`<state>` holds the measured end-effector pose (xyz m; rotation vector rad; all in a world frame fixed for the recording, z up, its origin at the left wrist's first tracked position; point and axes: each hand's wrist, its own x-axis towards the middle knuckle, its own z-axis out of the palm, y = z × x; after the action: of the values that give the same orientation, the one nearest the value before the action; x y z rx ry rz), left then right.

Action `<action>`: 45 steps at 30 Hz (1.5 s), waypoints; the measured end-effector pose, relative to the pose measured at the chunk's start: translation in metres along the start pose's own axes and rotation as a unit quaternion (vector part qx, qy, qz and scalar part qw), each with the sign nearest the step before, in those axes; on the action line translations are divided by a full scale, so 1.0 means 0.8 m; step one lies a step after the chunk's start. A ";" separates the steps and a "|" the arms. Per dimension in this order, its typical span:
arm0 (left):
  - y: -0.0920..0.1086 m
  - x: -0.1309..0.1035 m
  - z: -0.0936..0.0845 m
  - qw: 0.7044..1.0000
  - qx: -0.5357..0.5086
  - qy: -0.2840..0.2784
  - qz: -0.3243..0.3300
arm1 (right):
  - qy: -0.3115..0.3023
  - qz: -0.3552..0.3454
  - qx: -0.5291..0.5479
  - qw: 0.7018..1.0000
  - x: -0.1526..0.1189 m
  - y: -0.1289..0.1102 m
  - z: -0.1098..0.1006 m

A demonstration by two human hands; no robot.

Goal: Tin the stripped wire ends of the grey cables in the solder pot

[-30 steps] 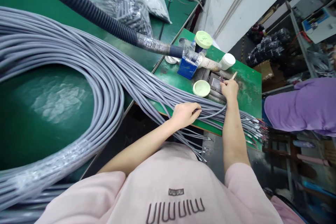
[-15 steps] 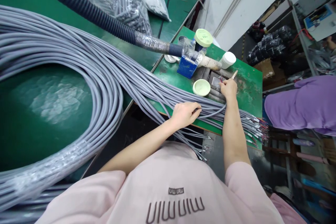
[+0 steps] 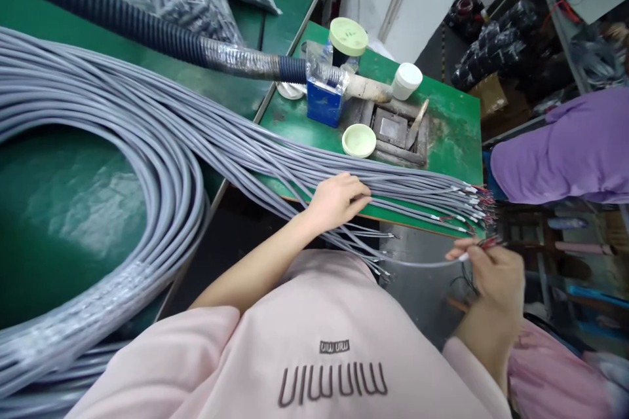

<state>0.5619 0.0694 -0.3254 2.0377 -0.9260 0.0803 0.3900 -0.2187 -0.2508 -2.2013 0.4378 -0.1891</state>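
My left hand (image 3: pixel 340 200) lies on the bundle of grey cables (image 3: pixel 304 160), its fingers curled and pressed together round cables at the bundle's near edge. Beyond the table's front edge, my right hand (image 3: pixel 496 275) is closed in a pinch on the end of a single grey cable (image 3: pixel 422 265). Thin red and dark stripped wires stick out past those fingers, partly blurred. That cable sags back toward the left below my left hand. A square pot with a shiny silvery surface (image 3: pixel 393 127) is set in the table, with a flat wooden stick (image 3: pixel 417 124) leaning across its frame.
A ribbed hose (image 3: pixel 147 29) ends at a blue box (image 3: pixel 324 103). Around the pot are a pale green open dish (image 3: pixel 358 141), a white tub (image 3: pixel 407 81) and a green-lidded jar (image 3: pixel 348 36). A large cable coil (image 3: pixel 187 177) fills the left. A person in purple (image 3: pixel 565 150) is at right.
My right hand has moved from the pot toward me and to the right, carrying the cable end off the table. My left hand stays on the bundle. The view has shifted slightly.
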 end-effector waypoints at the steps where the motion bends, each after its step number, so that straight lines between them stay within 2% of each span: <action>1: 0.005 -0.001 0.008 0.999 0.035 -0.014 0.022 | -0.046 0.072 -0.014 0.996 -0.020 0.028 0.000; 3: 0.013 -0.004 0.026 0.993 0.105 -0.035 0.039 | -0.129 0.184 -0.107 0.969 -0.048 0.079 0.011; 5: 0.017 -0.006 0.042 0.986 0.157 -0.046 0.035 | -0.223 0.201 -0.188 0.935 -0.065 0.112 0.034; 6: 0.018 -0.007 0.048 0.983 0.174 -0.048 0.035 | -0.274 0.201 -0.180 0.923 -0.070 0.119 0.048; 9: 0.015 -0.008 0.052 0.979 0.192 -0.051 0.043 | -0.370 0.174 -0.060 0.910 -0.073 0.110 0.095; 11: 0.014 -0.009 0.048 0.977 0.201 -0.052 0.046 | -0.396 0.128 -0.014 0.909 -0.065 0.089 0.124; 14: 0.013 -0.010 0.044 0.972 0.227 -0.053 0.037 | -0.425 0.055 -0.007 0.903 -0.044 0.059 0.155; 19: 0.007 -0.004 0.048 0.964 0.258 -0.054 0.028 | -0.425 -0.009 0.011 0.905 -0.018 0.034 0.180; 24: 0.010 0.007 0.045 0.957 0.274 -0.090 0.046 | -0.412 0.031 0.114 0.903 -0.012 0.035 0.198; 27: 0.018 0.014 0.050 0.952 0.273 -0.107 0.092 | -0.399 0.046 0.139 0.905 -0.011 0.037 0.205; 31: 0.023 0.026 0.070 0.945 0.255 -0.117 0.168 | -0.386 0.062 0.156 0.907 -0.011 0.037 0.202; 34: 0.023 0.032 0.083 0.944 0.247 -0.113 0.189 | -0.377 0.094 0.202 0.899 -0.010 0.038 0.192; 37: 0.025 0.029 0.088 0.941 0.237 -0.128 0.203 | -0.308 0.127 0.272 0.903 -0.007 0.043 0.181; 41: 0.037 0.021 0.089 0.951 0.234 -0.143 0.143 | -0.193 0.167 0.343 0.904 0.002 0.055 0.172; 45: 0.051 0.027 0.090 0.953 0.240 -0.166 0.085 | -0.187 0.174 0.346 0.903 0.007 0.062 0.163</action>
<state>0.5320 -0.0103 -0.3333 2.4616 -1.3994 0.0615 0.4199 -0.1536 -0.3704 -1.3859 0.4491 0.2434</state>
